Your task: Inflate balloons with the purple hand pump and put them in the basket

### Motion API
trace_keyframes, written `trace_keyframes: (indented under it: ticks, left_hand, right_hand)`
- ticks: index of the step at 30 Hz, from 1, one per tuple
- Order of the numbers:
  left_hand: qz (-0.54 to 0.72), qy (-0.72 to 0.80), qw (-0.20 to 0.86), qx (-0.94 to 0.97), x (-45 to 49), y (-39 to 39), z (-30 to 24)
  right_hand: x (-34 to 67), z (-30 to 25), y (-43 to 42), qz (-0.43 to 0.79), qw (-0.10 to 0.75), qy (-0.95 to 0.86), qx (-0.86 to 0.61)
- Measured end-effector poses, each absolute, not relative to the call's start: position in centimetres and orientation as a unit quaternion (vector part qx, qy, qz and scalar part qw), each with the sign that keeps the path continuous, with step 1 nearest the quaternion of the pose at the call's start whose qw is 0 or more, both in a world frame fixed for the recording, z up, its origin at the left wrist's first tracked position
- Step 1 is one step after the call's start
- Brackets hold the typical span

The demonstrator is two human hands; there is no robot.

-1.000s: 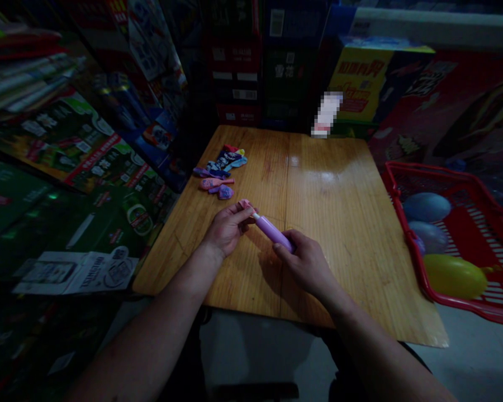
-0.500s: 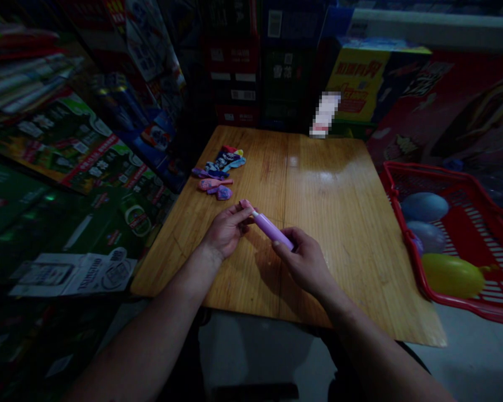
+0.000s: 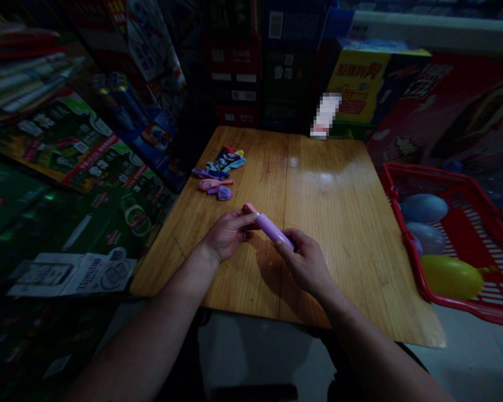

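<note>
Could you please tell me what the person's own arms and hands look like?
The left hand and right hand are bare, without gloves; no ring, watch or bracelet shows. The forearms show no sleeves within the frame.

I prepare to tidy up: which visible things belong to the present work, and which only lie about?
Likely belonging:
- pink balloon in left hand
- purple tube in right hand
- uninflated balloons
- inflated balloons in red basket

Likely just lying about:
- stacked cartons
- yellow box
</note>
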State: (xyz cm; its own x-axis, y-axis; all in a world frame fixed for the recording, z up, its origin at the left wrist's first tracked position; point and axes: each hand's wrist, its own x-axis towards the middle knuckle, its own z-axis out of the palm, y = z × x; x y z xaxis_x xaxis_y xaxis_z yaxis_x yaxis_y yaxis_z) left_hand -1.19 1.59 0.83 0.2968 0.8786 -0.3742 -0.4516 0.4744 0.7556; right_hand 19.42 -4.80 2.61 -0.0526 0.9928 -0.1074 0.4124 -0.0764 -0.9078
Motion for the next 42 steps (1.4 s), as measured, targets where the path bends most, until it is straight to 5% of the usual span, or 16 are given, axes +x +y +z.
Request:
trace_keyframes:
  ticks: [21, 32, 42]
  left_hand:
    - [0.45, 0.368, 0.782, 0.225, -2.0, 1.6, 1.2]
    - [0.399, 0.368, 0.79, 0.284, -2.9, 0.9, 1.4]
    - [0.411, 0.378, 0.802, 0.213, -2.1, 1.0, 0.8]
  right_hand:
    - [19.9, 1.7, -4.1, 0.508, 0.366, -0.549, -0.554]
    - [19.5, 1.6, -3.7, 0.691, 0.364, -0.377, -0.498]
    - [19.7, 0.9, -3.3, 0.525, 0.379, -0.546, -0.531]
